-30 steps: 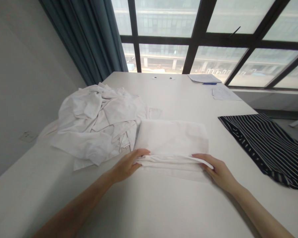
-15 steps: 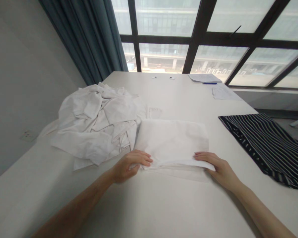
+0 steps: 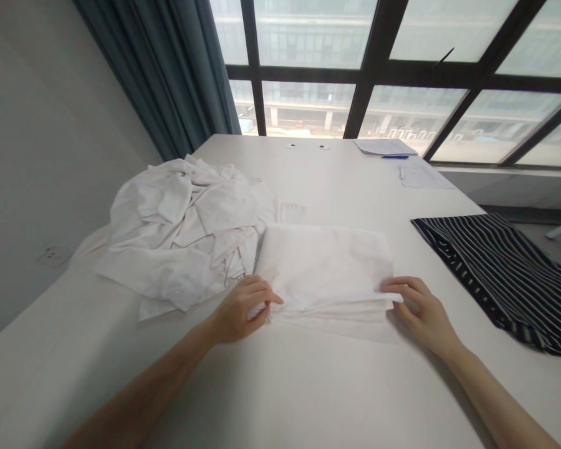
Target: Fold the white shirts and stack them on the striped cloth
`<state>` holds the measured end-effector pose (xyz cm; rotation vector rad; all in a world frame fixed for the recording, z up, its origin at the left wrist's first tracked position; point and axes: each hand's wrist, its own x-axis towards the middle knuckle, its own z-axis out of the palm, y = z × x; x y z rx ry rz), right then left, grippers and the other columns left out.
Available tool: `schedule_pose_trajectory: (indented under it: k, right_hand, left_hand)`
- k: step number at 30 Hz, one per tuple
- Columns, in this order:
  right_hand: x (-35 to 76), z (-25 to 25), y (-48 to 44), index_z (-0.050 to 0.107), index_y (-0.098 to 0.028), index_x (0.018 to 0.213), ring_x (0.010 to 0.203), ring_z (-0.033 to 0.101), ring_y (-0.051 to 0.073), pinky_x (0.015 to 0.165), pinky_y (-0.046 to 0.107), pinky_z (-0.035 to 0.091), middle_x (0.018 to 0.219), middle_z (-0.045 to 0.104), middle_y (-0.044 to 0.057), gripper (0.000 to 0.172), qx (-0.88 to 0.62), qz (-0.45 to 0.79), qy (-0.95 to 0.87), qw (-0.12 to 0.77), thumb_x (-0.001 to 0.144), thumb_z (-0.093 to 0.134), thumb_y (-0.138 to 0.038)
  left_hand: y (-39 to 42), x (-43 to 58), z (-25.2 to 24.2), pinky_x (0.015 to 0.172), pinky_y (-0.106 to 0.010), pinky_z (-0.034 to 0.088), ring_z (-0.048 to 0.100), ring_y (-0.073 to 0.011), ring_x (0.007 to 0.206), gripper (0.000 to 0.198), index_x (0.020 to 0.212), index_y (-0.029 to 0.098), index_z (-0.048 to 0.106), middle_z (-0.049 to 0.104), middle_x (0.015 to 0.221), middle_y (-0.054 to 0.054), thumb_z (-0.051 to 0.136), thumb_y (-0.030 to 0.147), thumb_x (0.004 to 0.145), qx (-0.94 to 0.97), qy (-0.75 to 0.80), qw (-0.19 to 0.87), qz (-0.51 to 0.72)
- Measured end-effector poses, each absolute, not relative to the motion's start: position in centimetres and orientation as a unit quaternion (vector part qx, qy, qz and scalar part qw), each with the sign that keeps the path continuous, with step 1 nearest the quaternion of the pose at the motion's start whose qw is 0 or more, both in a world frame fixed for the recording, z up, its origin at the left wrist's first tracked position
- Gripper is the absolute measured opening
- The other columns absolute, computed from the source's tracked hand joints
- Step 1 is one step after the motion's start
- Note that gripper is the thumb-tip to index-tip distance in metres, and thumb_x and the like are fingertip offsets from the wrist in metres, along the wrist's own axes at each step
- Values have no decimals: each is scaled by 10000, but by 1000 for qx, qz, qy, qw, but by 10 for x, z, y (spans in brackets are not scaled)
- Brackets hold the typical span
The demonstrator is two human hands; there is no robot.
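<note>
A folded white cloth (image 3: 325, 268) lies flat on the white table (image 3: 280, 386) in front of me. My left hand (image 3: 240, 308) pinches the cloth's near left corner, fingers curled around its edge. My right hand (image 3: 421, 312) grips the near right corner, fingertips pressed on the top layer. Beneath the top layer, lower folds stick out along the near edge.
A heap of crumpled white garments (image 3: 182, 231) sits to the left, touching the folded cloth. A dark striped fabric (image 3: 500, 274) lies at the right edge. Papers (image 3: 421, 176) and a blue pen (image 3: 395, 157) rest at the far side by the window. A teal curtain (image 3: 168, 75) hangs at the back left.
Both hands have slid outward and slightly away from me along the cloth's near edge. The raised top layers have been laid down flatter.
</note>
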<state>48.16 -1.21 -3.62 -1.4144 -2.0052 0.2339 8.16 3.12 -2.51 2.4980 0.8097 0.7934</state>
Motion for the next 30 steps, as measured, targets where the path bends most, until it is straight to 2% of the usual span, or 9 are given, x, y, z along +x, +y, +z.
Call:
schedule_pose_trajectory:
  k: [5,9,12,15,19,23,27,30]
  right_hand:
    - [480,-30,-14,717,-271,978,1010,590,253,880,412,469,1025,666,67,179,-484,138,-791,349,897,557,-267]
    - [476,-26,-17,730,-258,965,952,610,236,835,372,487,979,666,77,211,-481,202,-756,396,941,527,-312]
    - [475,-22,-19,747,-255,957,920,629,239,788,346,501,967,669,83,234,-475,244,-723,438,930,554,-384]
    - [475,-17,-20,756,-263,945,923,627,242,790,338,501,958,675,77,209,-459,269,-711,461,904,598,-394]
    - [477,-13,-19,729,-236,823,915,612,235,818,349,481,930,662,74,207,-448,310,-718,433,921,571,-326]
    - [476,-12,-17,667,-211,707,874,598,232,824,378,449,857,651,73,335,-439,325,-753,367,957,500,-358]
    - [473,-16,-15,652,-217,667,824,593,214,804,371,447,792,647,58,438,-445,308,-776,325,986,416,-405]
    - [473,-25,-14,647,-219,733,818,599,213,782,357,467,812,651,56,364,-538,245,-734,334,959,457,-432]
  left_hand:
    - [36,76,-29,839,-335,394,572,-182,871,135,1021,209,673,668,878,-31,623,220,895,903,291,154,276]
    - [41,74,-30,823,-333,382,570,-174,841,137,953,222,692,678,855,-17,681,337,879,908,274,96,302]
    - [40,74,-28,798,-324,385,558,-155,794,46,911,220,681,679,801,-1,652,254,904,903,266,45,334]
    - [34,75,-24,768,-323,389,546,-146,747,59,939,211,664,687,780,0,616,189,915,893,245,-28,376]
    - [28,74,-19,767,-335,391,538,-143,689,87,969,218,652,670,711,19,609,180,904,902,204,-96,369]
    - [27,77,-18,818,-349,385,529,-135,678,34,888,218,639,619,643,41,633,185,883,920,194,-68,334]
    - [29,79,-22,839,-354,386,515,-138,672,186,709,200,595,566,587,36,599,186,894,912,224,11,344]
    - [34,79,-29,804,-339,404,515,-149,675,235,695,197,574,568,614,18,541,215,927,858,330,45,391]
